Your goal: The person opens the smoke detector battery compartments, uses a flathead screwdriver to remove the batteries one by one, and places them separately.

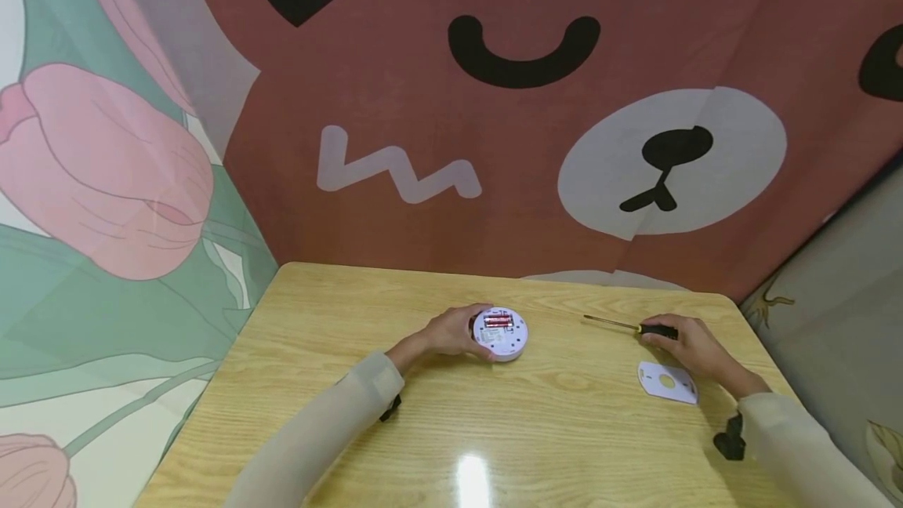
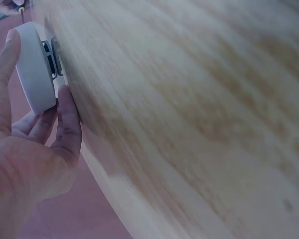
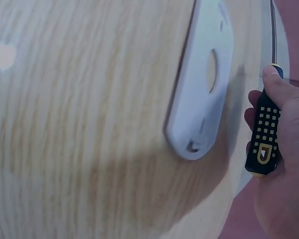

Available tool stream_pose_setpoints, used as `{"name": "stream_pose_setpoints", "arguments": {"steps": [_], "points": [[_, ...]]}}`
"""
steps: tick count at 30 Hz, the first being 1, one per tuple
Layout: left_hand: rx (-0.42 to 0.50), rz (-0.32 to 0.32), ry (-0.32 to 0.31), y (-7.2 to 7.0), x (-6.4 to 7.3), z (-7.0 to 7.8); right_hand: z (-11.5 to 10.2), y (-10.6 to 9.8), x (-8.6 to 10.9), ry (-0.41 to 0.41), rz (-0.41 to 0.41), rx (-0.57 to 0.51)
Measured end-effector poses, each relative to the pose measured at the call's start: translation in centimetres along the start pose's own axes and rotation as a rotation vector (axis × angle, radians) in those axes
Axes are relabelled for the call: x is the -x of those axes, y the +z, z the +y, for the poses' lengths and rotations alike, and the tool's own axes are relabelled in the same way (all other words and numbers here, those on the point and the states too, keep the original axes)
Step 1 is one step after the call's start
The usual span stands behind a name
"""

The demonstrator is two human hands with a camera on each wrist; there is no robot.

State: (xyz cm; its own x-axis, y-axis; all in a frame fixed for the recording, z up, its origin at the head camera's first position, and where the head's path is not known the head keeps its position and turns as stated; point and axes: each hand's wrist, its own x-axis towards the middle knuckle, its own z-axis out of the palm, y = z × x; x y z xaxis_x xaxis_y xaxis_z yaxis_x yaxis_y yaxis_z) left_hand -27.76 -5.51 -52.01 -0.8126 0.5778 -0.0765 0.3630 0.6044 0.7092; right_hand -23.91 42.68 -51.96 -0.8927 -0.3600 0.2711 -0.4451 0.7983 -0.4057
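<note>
White plastic makes up the round device (image 1: 500,342) near the middle of the wooden worktop (image 1: 550,429), its face with red batteries (image 1: 498,321) turned toward the head camera, and the left hand (image 1: 449,332) grips it with thumb and fingers curved round the rim; whether it touches the worktop I cannot tell. Farther right, the right hand (image 1: 694,345) has its fingers wrapped round the black-and-yellow handle of a screwdriver (image 1: 658,330), whose thin shaft points left, and a white plate (image 1: 653,381) with a round central hole lies just beside that hand.
</note>
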Motion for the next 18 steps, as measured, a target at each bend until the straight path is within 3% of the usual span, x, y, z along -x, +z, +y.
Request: {"name": "stream_pose_setpoints", "arguments": {"steps": [18], "points": [[0.000,-0.001,-0.017,-0.1,0.2,0.3,-1.8,-1.4,-2.0,-0.119,0.039,0.030]]}}
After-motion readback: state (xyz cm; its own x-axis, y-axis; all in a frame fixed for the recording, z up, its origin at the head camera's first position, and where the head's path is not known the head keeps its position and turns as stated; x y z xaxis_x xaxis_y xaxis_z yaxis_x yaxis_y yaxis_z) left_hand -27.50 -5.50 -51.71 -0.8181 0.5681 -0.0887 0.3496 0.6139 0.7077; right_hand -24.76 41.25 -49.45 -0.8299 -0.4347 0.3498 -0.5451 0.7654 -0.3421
